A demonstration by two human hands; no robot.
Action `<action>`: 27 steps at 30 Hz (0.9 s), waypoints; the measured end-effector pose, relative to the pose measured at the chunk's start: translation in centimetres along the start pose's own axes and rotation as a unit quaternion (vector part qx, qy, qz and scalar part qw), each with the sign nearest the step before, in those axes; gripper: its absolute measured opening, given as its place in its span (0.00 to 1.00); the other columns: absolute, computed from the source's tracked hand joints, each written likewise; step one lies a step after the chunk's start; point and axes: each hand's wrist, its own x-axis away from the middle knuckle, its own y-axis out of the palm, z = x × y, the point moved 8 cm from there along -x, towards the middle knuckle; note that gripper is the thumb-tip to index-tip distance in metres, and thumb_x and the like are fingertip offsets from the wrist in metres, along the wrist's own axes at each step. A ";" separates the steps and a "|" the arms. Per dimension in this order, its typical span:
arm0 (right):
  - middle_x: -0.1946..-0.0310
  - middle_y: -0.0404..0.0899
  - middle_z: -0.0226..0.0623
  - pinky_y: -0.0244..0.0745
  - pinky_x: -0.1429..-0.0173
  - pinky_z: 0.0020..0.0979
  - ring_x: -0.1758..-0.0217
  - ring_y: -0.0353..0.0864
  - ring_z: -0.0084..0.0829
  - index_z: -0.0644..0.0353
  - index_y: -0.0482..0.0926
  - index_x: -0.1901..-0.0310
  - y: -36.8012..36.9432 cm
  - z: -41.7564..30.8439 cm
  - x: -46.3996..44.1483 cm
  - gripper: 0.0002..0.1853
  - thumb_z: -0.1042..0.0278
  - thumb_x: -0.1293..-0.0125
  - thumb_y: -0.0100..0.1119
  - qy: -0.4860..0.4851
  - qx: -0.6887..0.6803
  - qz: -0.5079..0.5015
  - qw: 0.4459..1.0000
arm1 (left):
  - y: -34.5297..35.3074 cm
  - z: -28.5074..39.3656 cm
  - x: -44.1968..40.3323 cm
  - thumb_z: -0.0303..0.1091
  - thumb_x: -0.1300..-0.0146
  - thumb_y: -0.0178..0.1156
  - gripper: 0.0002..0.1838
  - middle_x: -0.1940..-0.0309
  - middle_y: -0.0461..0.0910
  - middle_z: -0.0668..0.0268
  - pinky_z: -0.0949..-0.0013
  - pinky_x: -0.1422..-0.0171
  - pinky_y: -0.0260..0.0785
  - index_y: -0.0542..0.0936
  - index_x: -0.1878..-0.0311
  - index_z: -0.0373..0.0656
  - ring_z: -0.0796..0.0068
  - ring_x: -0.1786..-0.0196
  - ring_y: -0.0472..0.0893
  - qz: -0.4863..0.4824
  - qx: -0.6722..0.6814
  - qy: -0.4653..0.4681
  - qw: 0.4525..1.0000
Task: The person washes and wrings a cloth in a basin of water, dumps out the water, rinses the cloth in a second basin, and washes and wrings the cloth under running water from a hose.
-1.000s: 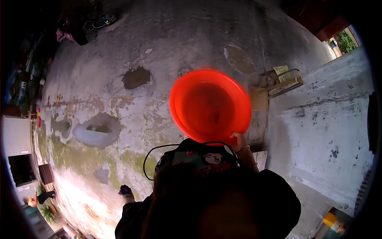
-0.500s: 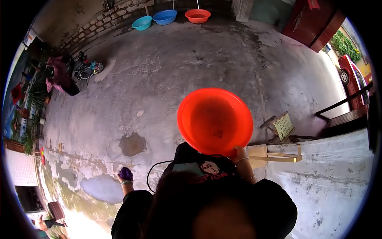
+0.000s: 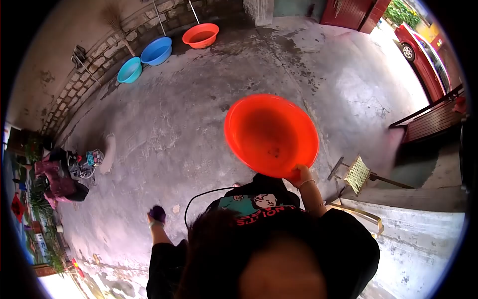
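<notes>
A large red basin [image 3: 269, 130] is held out in front of my body, tilted, with a few small dark bits at its bottom. My right hand [image 3: 300, 176] grips its near rim, the thumb over the edge. Low at my left side, away from the basin, my left hand [image 3: 153, 218] is closed round a dark purple bundle [image 3: 158, 214]. What the bundle is made of cannot be told.
By the far wall stand a turquoise basin [image 3: 130, 70], a blue basin [image 3: 156, 51] and an orange basin [image 3: 200, 36]. A woven stool [image 3: 357, 175] is at the right, beside a low wall [image 3: 423, 239]. A scooter [image 3: 57, 182] stands left.
The view has turned and risen, bringing the far basins, wall and red car into sight. Both hands keep their hold, and the red basin stays in front of me.
</notes>
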 end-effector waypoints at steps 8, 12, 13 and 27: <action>0.52 0.73 0.49 0.72 0.45 0.53 0.48 0.73 0.52 0.69 0.67 0.48 7.4 -12.7 -20.1 0.26 0.76 0.53 0.48 -0.031 -0.002 0.065 0.997 | 54.5 9.5 -0.4 0.52 0.40 0.52 0.20 0.58 0.81 0.64 0.58 0.44 0.70 0.79 0.55 0.47 0.63 0.55 0.79 -0.395 0.103 0.072 0.910; 0.55 0.74 0.48 0.74 0.48 0.53 0.52 0.75 0.51 0.70 0.68 0.51 13.1 -22.2 -28.5 0.24 0.76 0.55 0.49 -0.052 -0.003 0.041 0.998 | 60.0 3.2 -5.9 0.57 0.44 0.50 0.22 0.61 0.81 0.69 0.58 0.54 0.73 0.80 0.58 0.52 0.67 0.60 0.80 -0.218 0.047 -0.015 0.975; 0.56 0.74 0.47 0.75 0.49 0.53 0.53 0.75 0.51 0.70 0.69 0.52 14.4 -24.7 -29.9 0.23 0.76 0.55 0.49 -0.062 0.000 0.042 0.997 | 58.4 1.6 -8.7 0.60 0.45 0.49 0.22 0.62 0.81 0.71 0.58 0.57 0.73 0.80 0.59 0.56 0.68 0.61 0.79 -0.124 0.015 -0.019 0.992; 0.60 0.76 0.42 0.76 0.52 0.55 0.56 0.78 0.46 0.63 0.70 0.52 23.4 -49.1 -50.8 0.25 0.78 0.58 0.50 -0.134 -0.039 0.226 0.964 | 66.5 -4.1 -22.3 0.58 0.47 0.52 0.22 0.64 0.80 0.68 0.55 0.62 0.73 0.78 0.58 0.53 0.66 0.64 0.79 0.206 -0.095 -0.083 0.970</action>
